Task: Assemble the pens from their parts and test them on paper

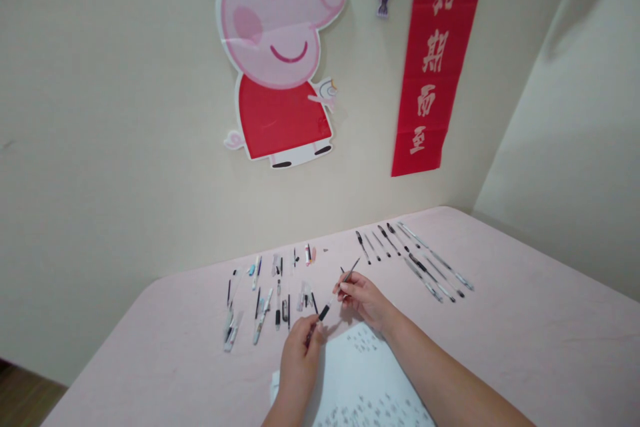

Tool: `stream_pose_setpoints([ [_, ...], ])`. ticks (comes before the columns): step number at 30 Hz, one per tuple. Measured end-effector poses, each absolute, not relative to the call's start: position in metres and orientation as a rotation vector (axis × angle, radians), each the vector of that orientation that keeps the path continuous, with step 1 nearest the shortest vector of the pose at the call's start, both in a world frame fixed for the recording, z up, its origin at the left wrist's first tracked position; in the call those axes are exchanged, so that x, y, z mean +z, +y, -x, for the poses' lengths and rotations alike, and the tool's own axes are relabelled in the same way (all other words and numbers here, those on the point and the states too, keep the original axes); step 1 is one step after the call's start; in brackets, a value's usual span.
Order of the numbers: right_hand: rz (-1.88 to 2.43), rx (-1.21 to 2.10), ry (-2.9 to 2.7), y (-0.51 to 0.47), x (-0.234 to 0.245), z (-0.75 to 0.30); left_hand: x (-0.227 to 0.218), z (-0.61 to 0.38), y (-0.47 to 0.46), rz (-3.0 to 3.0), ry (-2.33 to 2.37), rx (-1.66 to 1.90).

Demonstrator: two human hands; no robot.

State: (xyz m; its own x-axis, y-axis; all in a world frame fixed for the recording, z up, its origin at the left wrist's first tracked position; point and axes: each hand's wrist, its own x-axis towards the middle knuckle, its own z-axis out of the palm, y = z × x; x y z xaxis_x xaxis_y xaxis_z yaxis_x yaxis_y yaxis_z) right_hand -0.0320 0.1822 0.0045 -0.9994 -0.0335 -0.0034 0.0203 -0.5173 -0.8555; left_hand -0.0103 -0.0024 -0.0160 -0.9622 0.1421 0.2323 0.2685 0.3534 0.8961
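My left hand (299, 350) is closed on the lower, dark end of a thin pen (336, 295) that slants up to the right. My right hand (363, 297) pinches the same pen nearer its upper tip, just above the table. Both hands hover over the near middle of a pink table (525, 333). Directly below them lies a white sheet of paper (357, 380) with small dark marks on it. Loose pens and pen parts (267, 297) are spread just beyond my left hand.
A row of several assembled pens (415, 257) lies at the far right of the table. A cream wall stands close behind, with a cartoon pig cutout (283, 60) and a red banner (437, 53). The table's left edge drops to a wooden floor (25, 397).
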Motion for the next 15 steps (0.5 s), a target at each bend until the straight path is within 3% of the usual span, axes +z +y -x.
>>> stream_pose_setpoints([
  [8, -0.02, -2.686, 1.593, 0.1812, 0.0054, 0.0309, -0.0145, 0.0099, -0.0028, 0.396, -2.494, -1.699],
  [15, 0.139, -2.38, 1.798, 0.1745, 0.0008, 0.0273, -0.0128, 0.0091, -0.0027, 0.451, -2.497, -1.713],
])
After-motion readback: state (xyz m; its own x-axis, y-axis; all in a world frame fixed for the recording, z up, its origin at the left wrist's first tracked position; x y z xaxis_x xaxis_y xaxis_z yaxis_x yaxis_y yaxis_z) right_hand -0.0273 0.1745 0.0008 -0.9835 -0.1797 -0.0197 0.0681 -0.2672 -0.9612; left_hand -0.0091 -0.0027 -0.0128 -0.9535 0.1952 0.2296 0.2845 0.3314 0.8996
